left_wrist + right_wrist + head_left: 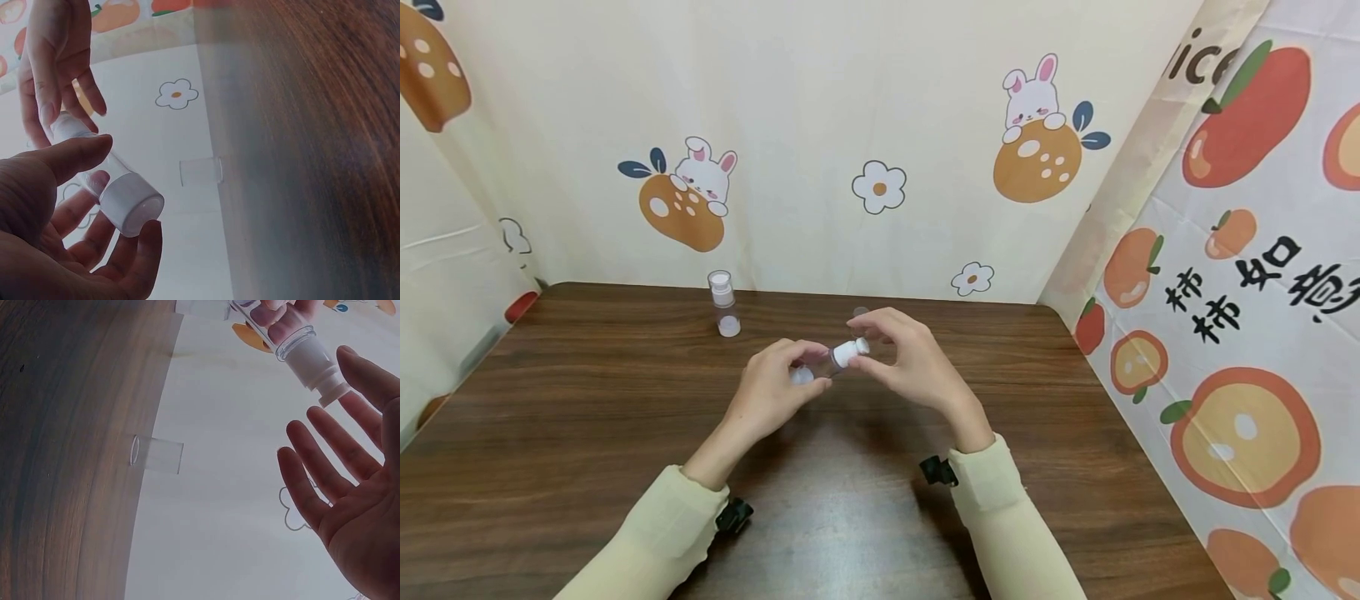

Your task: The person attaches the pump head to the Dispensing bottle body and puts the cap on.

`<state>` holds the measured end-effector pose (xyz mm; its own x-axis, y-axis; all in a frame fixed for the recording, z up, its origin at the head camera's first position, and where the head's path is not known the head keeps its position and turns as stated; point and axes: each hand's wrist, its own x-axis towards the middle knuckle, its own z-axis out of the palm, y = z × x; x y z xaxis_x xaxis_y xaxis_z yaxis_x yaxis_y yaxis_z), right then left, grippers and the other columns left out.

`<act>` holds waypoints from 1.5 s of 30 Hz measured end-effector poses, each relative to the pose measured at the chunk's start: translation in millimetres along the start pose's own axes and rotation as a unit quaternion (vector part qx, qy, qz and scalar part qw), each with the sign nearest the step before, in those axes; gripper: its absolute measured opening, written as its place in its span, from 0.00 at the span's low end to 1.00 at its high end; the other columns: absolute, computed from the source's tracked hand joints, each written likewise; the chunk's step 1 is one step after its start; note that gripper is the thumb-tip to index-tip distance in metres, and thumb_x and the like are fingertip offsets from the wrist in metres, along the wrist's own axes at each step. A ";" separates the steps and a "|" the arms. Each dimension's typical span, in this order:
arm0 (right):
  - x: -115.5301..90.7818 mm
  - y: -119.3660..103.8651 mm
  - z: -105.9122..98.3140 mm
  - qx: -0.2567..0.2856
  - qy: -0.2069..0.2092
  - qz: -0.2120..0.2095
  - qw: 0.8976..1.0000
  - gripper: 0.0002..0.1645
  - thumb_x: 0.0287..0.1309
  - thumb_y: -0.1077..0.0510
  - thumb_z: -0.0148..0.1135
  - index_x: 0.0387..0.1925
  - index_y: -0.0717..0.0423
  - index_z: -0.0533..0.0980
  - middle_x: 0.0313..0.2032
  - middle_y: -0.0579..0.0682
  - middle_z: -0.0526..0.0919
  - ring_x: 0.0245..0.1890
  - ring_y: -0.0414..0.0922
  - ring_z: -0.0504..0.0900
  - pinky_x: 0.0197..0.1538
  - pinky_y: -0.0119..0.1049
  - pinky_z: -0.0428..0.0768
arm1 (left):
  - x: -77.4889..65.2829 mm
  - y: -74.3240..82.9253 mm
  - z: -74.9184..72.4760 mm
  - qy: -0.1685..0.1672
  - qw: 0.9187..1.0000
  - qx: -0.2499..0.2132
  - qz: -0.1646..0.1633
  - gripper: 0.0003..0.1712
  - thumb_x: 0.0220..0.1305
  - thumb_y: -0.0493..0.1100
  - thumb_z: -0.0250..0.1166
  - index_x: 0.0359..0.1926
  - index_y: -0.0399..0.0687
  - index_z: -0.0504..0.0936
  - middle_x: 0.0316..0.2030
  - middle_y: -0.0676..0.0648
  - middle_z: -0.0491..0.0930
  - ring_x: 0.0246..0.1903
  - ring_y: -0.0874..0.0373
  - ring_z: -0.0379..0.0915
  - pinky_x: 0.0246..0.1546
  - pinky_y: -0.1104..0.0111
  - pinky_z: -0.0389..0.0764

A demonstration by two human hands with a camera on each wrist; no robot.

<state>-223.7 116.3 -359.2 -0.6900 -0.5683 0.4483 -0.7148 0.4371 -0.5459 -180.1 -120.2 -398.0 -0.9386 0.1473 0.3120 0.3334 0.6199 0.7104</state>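
Note:
My left hand holds a small clear spray bottle around its body, tilted with its white pump top toward the right. The bottle's whitish base points back into the left palm. My right hand is at the pump top, its thumb and index finger right beside the nozzle and its other fingers spread out. A clear cylindrical cap stands on the table behind the right hand, mostly covered by the fingers in the head view.
A second capped spray bottle stands upright near the back left of the brown wooden table. A patterned cloth hangs behind the table, and another fruit-printed cloth runs along the right edge.

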 end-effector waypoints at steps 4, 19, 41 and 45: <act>0.4 -0.2 0.0 -0.004 0.000 -0.010 1.000 0.27 0.60 0.56 0.80 0.60 0.51 0.81 0.56 0.48 0.84 0.51 0.40 0.84 0.58 0.41 0.83 | 0.2 -0.6 -0.4 0.000 1.000 0.001 0.000 0.22 0.59 0.43 0.81 0.54 0.48 0.88 0.48 0.46 0.87 0.45 0.51 0.81 0.45 0.57 0.79; 0.3 -0.6 1.3 0.011 -0.018 -0.039 0.999 0.26 0.57 0.65 0.80 0.57 0.55 0.82 0.54 0.45 0.85 0.53 0.41 0.82 0.59 0.36 0.82 | 0.0 -0.7 -1.1 -0.006 1.000 0.003 -0.009 0.22 0.60 0.43 0.81 0.55 0.49 0.88 0.49 0.45 0.86 0.45 0.50 0.81 0.45 0.56 0.80; -0.2 -3.0 5.3 -0.026 -0.027 -0.008 0.999 0.14 0.66 0.58 0.75 0.51 0.51 0.85 0.46 0.41 0.87 0.47 0.36 0.81 0.57 0.37 0.82 | -0.9 -1.4 0.2 -0.004 1.000 0.004 -0.005 0.22 0.59 0.42 0.81 0.54 0.48 0.88 0.48 0.45 0.86 0.46 0.50 0.81 0.45 0.55 0.80; 0.3 -3.0 6.5 -0.027 -0.023 0.000 0.999 0.13 0.66 0.57 0.75 0.51 0.51 0.85 0.44 0.40 0.87 0.44 0.36 0.81 0.56 0.37 0.82 | -0.8 -1.3 0.2 -0.005 1.000 0.004 -0.005 0.22 0.60 0.42 0.81 0.55 0.48 0.88 0.49 0.45 0.86 0.46 0.50 0.81 0.46 0.55 0.80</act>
<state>-221.0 110.3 -362.1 -0.6848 -0.5996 0.4141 -0.7208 0.4735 -0.5063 -179.8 -121.0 -399.2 -0.9428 0.1479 0.2988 0.3229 0.6274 0.7086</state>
